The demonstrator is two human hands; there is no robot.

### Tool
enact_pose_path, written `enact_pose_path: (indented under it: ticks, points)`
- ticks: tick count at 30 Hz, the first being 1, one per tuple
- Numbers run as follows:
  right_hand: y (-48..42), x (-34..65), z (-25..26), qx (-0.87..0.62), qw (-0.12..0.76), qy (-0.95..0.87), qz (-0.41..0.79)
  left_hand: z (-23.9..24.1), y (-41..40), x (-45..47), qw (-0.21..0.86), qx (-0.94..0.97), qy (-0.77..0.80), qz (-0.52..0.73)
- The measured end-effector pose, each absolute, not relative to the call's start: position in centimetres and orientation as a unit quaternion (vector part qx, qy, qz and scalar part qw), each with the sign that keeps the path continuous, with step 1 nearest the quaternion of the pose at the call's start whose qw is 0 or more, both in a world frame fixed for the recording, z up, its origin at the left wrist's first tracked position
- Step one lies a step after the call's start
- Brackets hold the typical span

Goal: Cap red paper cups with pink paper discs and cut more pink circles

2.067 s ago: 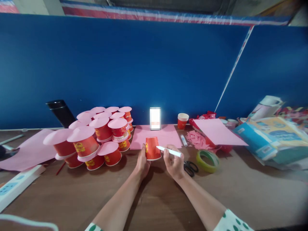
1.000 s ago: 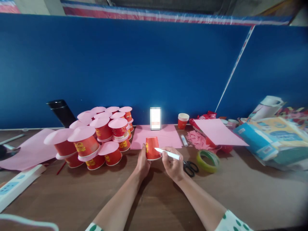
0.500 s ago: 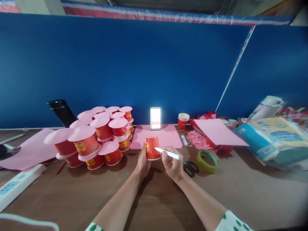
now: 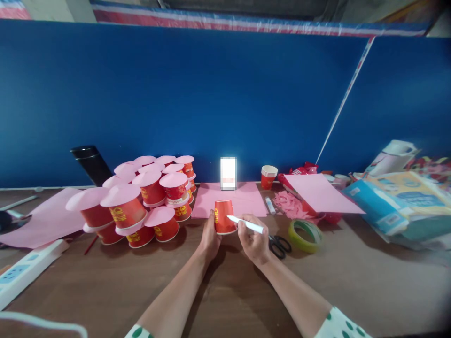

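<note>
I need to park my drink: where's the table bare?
Bare table lies right of the right forearm, in front of the tape roll; more lies between the power strip and left forearm. The stacked cups crowd the left rear.

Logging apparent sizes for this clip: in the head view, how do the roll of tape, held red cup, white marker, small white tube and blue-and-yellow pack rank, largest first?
By outline:
1. Blue-and-yellow pack
2. Roll of tape, wider than the cup
3. Held red cup
4. White marker, partly covered by fingers
5. Small white tube

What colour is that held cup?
The cup is red with yellow print, shown in the head view.
</note>
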State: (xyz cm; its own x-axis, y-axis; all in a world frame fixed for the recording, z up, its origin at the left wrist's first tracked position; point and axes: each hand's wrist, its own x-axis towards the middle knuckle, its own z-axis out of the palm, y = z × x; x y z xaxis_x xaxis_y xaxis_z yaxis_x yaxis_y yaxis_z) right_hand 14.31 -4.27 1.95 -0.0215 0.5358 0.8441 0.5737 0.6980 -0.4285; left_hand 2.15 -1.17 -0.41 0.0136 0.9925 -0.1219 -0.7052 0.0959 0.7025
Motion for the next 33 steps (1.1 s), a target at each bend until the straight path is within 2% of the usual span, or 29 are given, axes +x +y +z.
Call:
enact_pose_path:
  ticks: [28,33]
  points:
    - [-4.11,14.46,1.86,-0.399,0.584,-0.707,-0.007,-1.08,-0.84,1.99,0.671,0.243,0.313,0.627]
    - [-4.13,14.48,1.56,-0.411,0.603,-0.682,0.034,-1.27,-0.71,1.96,0.674,0.231,0.311,0.629]
